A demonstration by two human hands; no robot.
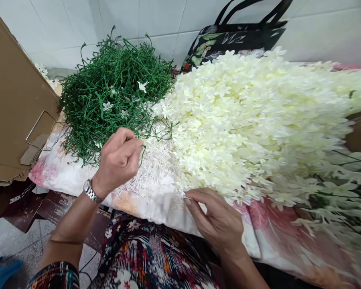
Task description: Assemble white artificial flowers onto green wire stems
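My left hand (118, 159), a watch on its wrist, is closed in a pinch on a thin green plastic stem (142, 154) just below a tangled heap of green stems (111, 94). My right hand (218, 218) lies at the near edge of a big pile of cream artificial flowers (252, 120), its fingertips pinched on a small white piece. Between the hands lies a patch of small white plastic pins (156, 164). Everything rests on a floral cloth (63, 174).
A cardboard box (12, 100) with a wire handle stands at the left. A black floral bag (240, 36) leans against the white tiled wall behind. Assembled flower sprays with green stems (337, 188) lie at the right. My patterned clothing fills the bottom.
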